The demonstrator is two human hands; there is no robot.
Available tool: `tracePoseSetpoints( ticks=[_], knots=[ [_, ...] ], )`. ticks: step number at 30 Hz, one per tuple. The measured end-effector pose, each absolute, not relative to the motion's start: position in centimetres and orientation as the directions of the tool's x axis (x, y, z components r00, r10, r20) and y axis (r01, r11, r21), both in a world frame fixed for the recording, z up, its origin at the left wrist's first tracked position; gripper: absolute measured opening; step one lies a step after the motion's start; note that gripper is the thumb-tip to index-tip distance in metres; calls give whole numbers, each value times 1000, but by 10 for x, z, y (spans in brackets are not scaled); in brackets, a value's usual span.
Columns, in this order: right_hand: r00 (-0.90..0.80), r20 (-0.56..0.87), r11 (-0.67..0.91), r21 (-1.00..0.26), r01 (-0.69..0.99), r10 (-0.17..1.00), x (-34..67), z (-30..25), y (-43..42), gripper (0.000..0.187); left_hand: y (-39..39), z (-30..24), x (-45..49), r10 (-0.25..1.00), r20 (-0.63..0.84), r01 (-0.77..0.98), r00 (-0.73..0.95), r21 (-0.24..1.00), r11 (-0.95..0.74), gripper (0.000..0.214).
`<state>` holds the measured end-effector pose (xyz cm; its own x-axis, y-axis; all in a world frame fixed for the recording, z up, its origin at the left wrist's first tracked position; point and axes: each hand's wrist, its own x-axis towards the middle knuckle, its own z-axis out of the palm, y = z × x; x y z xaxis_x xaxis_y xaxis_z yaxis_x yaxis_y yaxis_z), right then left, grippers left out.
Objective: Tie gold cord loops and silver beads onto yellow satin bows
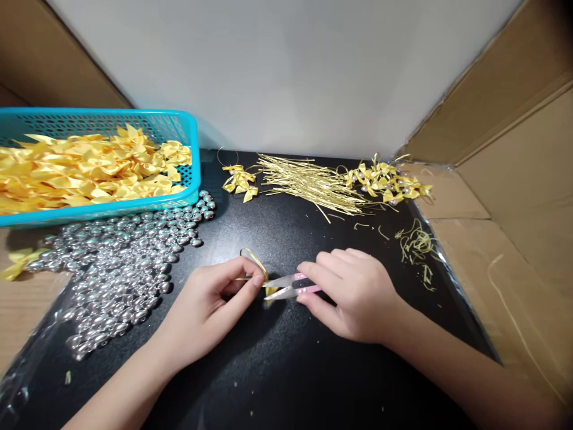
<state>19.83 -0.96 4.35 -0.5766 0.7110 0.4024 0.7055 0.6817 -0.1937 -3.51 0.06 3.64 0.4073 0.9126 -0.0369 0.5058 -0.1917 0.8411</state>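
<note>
Low over the black work surface, my left hand (pixel 219 304) pinches a gold cord (pixel 255 258) whose loop stands up above the fingers. A bit of yellow ribbon (pixel 271 292) shows just past the fingertips, partly behind the blades. My right hand (pixel 353 292) is closed on small thread snips (pixel 290 286) with pink grips. Their two blades are apart and point left, reaching the ribbon beside my left thumb. What else the left fingers cover is hidden.
A turquoise basket (pixel 195 155) of yellow bows stands back left. Silver beads (pixel 120 275) spread before it. Gold cords (pixel 313 185) lie at the back between beaded bows (pixel 242 181) and a larger bow pile (pixel 389 181). Cord scraps (pixel 416 242) lie right. Cardboard (pixel 514 131) walls the right side.
</note>
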Motion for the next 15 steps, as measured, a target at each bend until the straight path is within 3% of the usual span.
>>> tracePoseSetpoints(
  ticks=[4, 15],
  knots=[
    [-593, 378, 688, -201, 697, 711, 197, 41, -4, 27, 6, 35, -37, 858, 25, 568, 514, 740, -362, 21],
    [-549, 317, 609, -131, 782, 773, 194, 28, 1, 22, 13, 24, -33, 785, 34, 627, 618, 581, -519, 20]
  ],
)
